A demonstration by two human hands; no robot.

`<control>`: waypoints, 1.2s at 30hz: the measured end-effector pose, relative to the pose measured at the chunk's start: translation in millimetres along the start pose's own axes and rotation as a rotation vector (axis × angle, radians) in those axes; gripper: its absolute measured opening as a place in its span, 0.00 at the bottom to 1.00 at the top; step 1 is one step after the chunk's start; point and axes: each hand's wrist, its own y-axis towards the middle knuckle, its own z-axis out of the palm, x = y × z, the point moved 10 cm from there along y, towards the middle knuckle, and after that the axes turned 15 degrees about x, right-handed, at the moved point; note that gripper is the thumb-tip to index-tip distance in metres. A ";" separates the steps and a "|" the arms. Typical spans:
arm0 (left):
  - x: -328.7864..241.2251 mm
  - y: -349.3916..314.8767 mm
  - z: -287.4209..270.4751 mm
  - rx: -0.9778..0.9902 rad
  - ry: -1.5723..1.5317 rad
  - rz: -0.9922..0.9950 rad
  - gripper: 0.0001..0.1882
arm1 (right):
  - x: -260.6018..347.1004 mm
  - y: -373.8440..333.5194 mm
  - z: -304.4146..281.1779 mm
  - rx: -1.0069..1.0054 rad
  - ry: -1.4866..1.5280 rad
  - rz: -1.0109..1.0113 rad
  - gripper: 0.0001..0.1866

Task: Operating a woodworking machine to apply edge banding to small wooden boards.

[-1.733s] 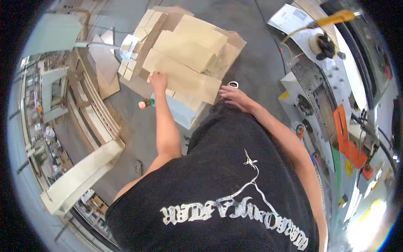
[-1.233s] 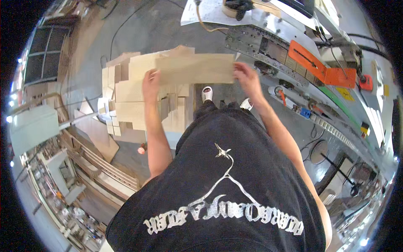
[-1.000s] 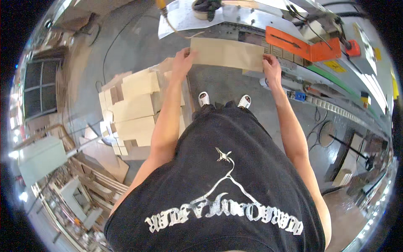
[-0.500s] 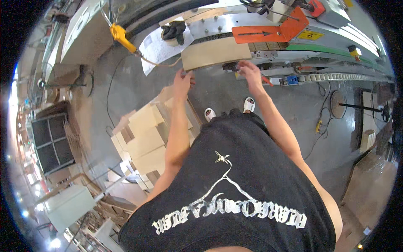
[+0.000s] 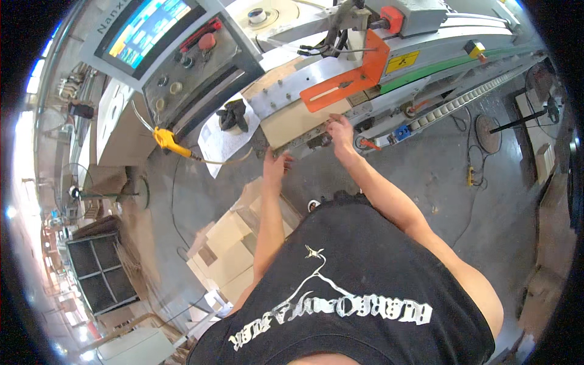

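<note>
A long, flat tan board (image 5: 295, 126) lies on the metal bed of a machine in front of me. My right hand (image 5: 342, 132) is at its near edge toward the right end, index finger reaching onto it and the other fingers loosely bent. Close to the board's near left corner is my left hand (image 5: 277, 167), thumb and fingers apart with nothing seen between them. An orange guard plate (image 5: 340, 87) slants over the board's far right part. Small brown blocks (image 5: 363, 96) sit just past the right end, partly hidden by that plate.
A control panel with a lit screen (image 5: 149, 36) stands at the far left. Below it hang a yellow pendant (image 5: 170, 143) and its cable. Black gloves (image 5: 233, 115) rest on a container beside white paper (image 5: 213, 146). Stacked tan boards (image 5: 228, 243) lie left of my legs; a roller strip (image 5: 462, 94) runs rightward.
The view has turned and now takes in the control panel. My right hand has shifted from beside the board's right corner to its near edge. My left hand stays near the left corner.
</note>
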 end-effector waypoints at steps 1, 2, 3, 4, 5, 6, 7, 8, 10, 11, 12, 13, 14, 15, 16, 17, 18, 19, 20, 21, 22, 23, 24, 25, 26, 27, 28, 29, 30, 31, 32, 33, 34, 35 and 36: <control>-4.1 5.1 14.5 0.048 0.030 -0.002 0.30 | 5.0 5.3 -5.7 -0.003 0.013 -0.013 0.18; -8.1 9.6 29.4 0.098 0.062 -0.005 0.33 | 14.0 8.3 -20.8 -0.056 0.093 -0.068 0.17; -14.8 14.6 40.8 0.113 0.085 0.008 0.33 | 21.7 14.2 -38.2 -0.116 0.177 -0.129 0.16; -20.5 18.9 62.2 0.204 0.083 0.044 0.33 | 27.5 18.2 -53.3 -0.130 0.189 -0.175 0.15; -27.4 23.4 83.3 0.298 0.081 0.077 0.33 | 32.6 26.2 -67.2 -0.148 0.206 -0.198 0.15; -36.7 18.0 97.9 0.291 0.092 0.019 0.32 | 39.7 28.6 -80.6 -0.181 0.127 -0.185 0.16; -38.5 25.8 109.3 0.313 0.110 0.024 0.32 | 47.4 31.3 -94.8 -0.216 0.049 -0.170 0.16; -38.6 35.5 124.7 0.367 0.108 0.021 0.32 | 55.2 33.2 -110.5 -0.239 0.063 -0.187 0.16; -44.5 44.3 143.0 0.409 0.104 0.016 0.31 | 71.2 30.7 -115.3 -0.228 0.035 -0.095 0.16; -45.5 49.7 150.3 0.410 0.091 -0.005 0.32 | 74.7 35.6 -124.0 -0.234 0.040 -0.098 0.16; -44.7 49.0 160.5 0.411 0.075 -0.032 0.33 | 79.1 37.3 -134.8 -0.198 0.073 -0.159 0.16; -47.0 51.3 171.2 0.415 0.076 -0.038 0.33 | 83.8 39.6 -146.0 -0.161 0.105 -0.217 0.16; -53.5 56.9 183.8 0.437 0.124 -0.018 0.34 | 84.5 43.5 -160.6 -0.164 0.106 -0.211 0.16; -53.1 55.6 182.8 0.423 0.157 -0.003 0.35 | 86.0 44.6 -156.1 -0.107 0.114 -0.192 0.16; -44.8 60.3 179.8 0.379 0.137 -0.013 0.35 | 85.2 45.7 -151.7 -0.041 0.121 -0.171 0.15; -34.6 65.8 186.6 0.404 0.137 -0.025 0.35 | 83.2 40.4 -152.5 -0.011 0.081 -0.135 0.15; -26.9 71.9 189.5 0.420 0.138 -0.028 0.35 | 80.3 40.0 -155.3 0.033 0.041 -0.106 0.14; -21.4 77.1 196.7 0.411 0.215 -0.030 0.35 | 68.6 42.2 -167.7 0.102 0.031 -0.100 0.13; -8.7 78.3 186.5 0.340 0.272 -0.038 0.34 | 66.0 31.3 -145.4 0.202 0.083 0.011 0.12; 1.4 82.7 193.1 0.405 0.222 -0.044 0.33 | 49.7 29.1 -147.7 0.277 0.126 0.048 0.11; -25.3 59.0 198.6 0.333 0.272 -0.047 0.30 | 55.3 2.5 -139.0 0.178 0.170 0.174 0.13; -39.6 44.3 197.2 0.288 0.268 -0.032 0.28 | 63.1 -11.1 -128.9 0.238 0.067 0.172 0.13; -40.8 35.6 191.4 0.257 0.213 0.011 0.26 | 58.7 -19.3 -122.6 0.302 -0.058 0.239 0.14; -35.9 26.4 179.6 0.233 0.164 0.052 0.25 | 47.5 -24.4 -119.6 0.339 -0.071 0.207 0.14; -22.8 13.6 151.5 0.139 0.128 0.044 0.25 | 38.4 -31.1 -104.2 0.428 -0.104 0.251 0.13; -10.9 3.3 133.4 0.118 0.123 0.054 0.23 | 24.9 -37.9 -88.2 0.498 -0.130 0.287 0.13; 2.4 -8.2 122.0 0.105 0.113 0.065 0.22 | 10.4 -44.6 -80.2 0.572 -0.164 0.339 0.13; 20.9 -22.2 97.7 0.046 0.077 0.069 0.22 | -3.7 -48.0 -70.7 0.641 -0.197 0.383 0.13; 38.4 -38.0 64.0 -0.055 0.103 0.078 0.21 | -20.4 -48.7 -60.1 0.727 -0.296 0.447 0.14; 52.9 -54.6 32.4 -0.148 0.131 0.085 0.20 | -36.2 -46.5 -47.8 0.766 -0.326 0.457 0.14; 68.3 -75.7 1.3 -0.259 0.085 0.092 0.19 | -55.6 -50.1 -37.4 0.798 -0.338 0.517 0.14; 80.0 -101.5 -30.4 -0.365 0.041 0.099 0.19 | -69.0 -55.2 -25.0 0.824 -0.350 0.575 0.14; 73.8 -134.8 -56.5 -0.456 0.018 0.028 0.19 | -71.1 -63.9 -3.7 0.889 -0.376 0.565 0.14; 69.3 -172.4 -80.6 -0.541 -0.007 -0.047 0.19 | -74.5 -72.8 13.8 0.912 -0.404 0.571 0.14; 91.0 -203.2 -111.4 -0.628 -0.088 -0.025 0.18 | -79.3 -82.9 32.5 0.928 -0.442 0.610 0.13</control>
